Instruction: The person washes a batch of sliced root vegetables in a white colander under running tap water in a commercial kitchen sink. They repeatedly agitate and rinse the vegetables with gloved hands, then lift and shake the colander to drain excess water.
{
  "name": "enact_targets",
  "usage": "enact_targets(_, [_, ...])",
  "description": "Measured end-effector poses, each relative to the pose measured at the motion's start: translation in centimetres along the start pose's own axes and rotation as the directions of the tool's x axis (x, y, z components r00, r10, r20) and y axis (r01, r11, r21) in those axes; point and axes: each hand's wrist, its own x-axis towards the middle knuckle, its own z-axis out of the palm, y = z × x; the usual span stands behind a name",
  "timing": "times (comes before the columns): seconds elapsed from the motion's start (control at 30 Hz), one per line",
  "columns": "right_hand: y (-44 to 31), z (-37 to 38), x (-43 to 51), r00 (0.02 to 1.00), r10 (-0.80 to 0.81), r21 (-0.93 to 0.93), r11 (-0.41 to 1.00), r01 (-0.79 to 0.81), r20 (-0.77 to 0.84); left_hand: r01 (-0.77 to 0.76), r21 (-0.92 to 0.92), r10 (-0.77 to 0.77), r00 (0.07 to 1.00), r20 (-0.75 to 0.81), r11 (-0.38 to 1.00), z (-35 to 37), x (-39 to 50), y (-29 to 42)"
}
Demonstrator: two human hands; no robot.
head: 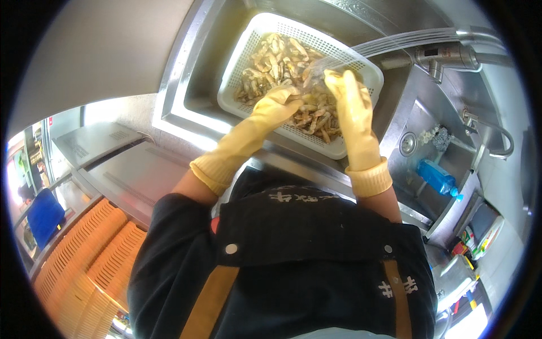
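A white perforated plastic basket [237, 55] stands in a stainless-steel sink, holding many shrimp [275, 59]. Both hands wear long yellow rubber gloves. My left hand [281, 101] is over the front middle of the basket, its fingers curled around what looks like a shrimp, partly hidden. To its right, my right hand [345, 87] is raised over the basket with fingers bent; whether it holds anything cannot be made out. Water [394, 44] streams from a faucet [478, 36] at the upper right and falls into the basket beside my right hand.
To the right, a second sink basin [389, 127] holds a blue bottle [438, 176] and a steel scrubber [441, 139] near the drain [407, 144]. A curved tap [501, 131] reaches over it. Stacks of orange trays [80, 241] stand at lower left, near a steel counter [131, 173].
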Motion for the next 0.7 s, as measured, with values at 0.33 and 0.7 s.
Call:
enact_targets(0.33, [8.9,-1.5,8.6,0.778,0.165,-0.719,-0.305,0.625,0.607,0.132,-0.137,-0.160,0.964,-0.212,0.982,-5.6,1.7,-5.0])
enact_targets(0.7, [11.8,3.7,10.6,0.851,0.433,-0.955,0.134,0.265,0.297,0.135,-0.479,-0.255,0.947,-0.195,0.868,-5.7,1.7,-3.9])
